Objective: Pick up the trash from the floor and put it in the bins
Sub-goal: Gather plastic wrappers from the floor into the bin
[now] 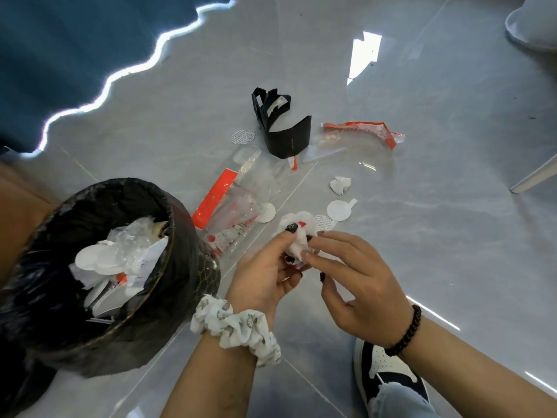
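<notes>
My left hand (265, 267) grips a crumpled wad of white paper and red-printed wrapper (298, 233) just above the floor. My right hand (355, 276) pinches the same wad from the right with its fingertips. A round bin with a black liner (180, 254) stands to the left of my hands, holding white discs, paper and clear plastic. More trash lies on the floor beyond: a red and clear plastic package (223, 200), torn black cardboard (286, 128), a red and white wrapper (364, 131), a small paper ball (340, 184) and white round stickers (339, 210).
A dark blue curtain (60, 55) hangs at the upper left. A white chair leg (533, 176) and a white base (530, 25) stand at the right. My shoe (382, 372) is planted at the lower right on the glossy grey tile floor (452, 236).
</notes>
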The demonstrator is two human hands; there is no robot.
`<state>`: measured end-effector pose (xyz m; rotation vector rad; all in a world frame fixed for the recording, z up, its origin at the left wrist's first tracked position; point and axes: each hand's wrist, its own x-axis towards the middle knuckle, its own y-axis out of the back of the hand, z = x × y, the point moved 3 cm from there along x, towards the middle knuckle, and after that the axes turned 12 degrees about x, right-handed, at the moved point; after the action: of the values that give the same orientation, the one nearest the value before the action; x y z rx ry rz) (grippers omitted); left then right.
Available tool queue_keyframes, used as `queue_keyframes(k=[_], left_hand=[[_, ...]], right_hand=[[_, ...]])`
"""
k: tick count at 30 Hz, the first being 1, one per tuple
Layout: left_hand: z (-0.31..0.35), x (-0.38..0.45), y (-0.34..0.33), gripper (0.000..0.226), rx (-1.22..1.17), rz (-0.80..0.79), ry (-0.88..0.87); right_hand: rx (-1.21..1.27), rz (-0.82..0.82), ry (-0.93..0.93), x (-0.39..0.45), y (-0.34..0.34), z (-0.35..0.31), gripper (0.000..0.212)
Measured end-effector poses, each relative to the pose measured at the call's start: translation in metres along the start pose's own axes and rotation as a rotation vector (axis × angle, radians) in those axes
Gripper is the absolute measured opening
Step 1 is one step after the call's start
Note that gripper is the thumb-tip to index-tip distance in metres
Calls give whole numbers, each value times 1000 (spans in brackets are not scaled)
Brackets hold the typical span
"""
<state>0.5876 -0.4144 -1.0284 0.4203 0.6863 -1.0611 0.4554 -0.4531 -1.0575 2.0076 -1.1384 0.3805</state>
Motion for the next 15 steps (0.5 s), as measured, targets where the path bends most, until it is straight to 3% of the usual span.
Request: queue_keyframes(k=[5,11,15], left_hand=[[27,-4,24,8,161,189,-194],[66,-18,50,18,547,293,-562],[102,-29,101,20,805,478,-673]], right_hand=[[123,-52,16,23,-4,-10,37],[199,-54,38,42,-13,-23,29],[273,-70,7,40,-22,-26,26]])
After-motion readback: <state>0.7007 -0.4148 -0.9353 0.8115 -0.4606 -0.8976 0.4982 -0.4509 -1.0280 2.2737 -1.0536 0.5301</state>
